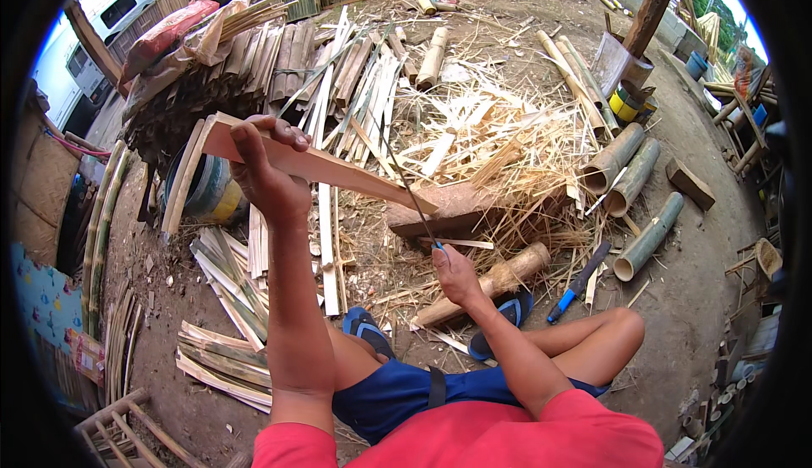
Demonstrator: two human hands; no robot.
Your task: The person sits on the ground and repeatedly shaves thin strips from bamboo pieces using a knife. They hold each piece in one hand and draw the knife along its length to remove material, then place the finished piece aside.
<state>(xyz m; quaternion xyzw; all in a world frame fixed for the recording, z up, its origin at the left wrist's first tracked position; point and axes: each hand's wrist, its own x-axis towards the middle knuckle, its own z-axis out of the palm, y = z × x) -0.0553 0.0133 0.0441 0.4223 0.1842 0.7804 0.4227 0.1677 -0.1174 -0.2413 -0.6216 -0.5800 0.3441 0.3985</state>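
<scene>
In the head view, left of centre and a little above the middle, I'm seeing a long, pale slat (347,172) slanting down toward the centre of the frame. The left hand (275,163) is pinching it near its upper end, the grip clamped with fingers over the top edge and thumb on the near face. Its lower end is reaching over a wooden block (408,222); whether it is touching, I can't tell. The right hand (459,277), right of centre, is closing its grip around the handle of a thin, dark blade (416,199), which is crossing the slat near that lower end.

The slat is looking light and stiff, perhaps a bit springy, dry rather than slippery, and likely to split along its grain. I'd be taking hold of it by the broad faces near the upper end, well away from the blade, minding splinters along the edges. Curly shavings (499,142) are lying beyond the block.
</scene>
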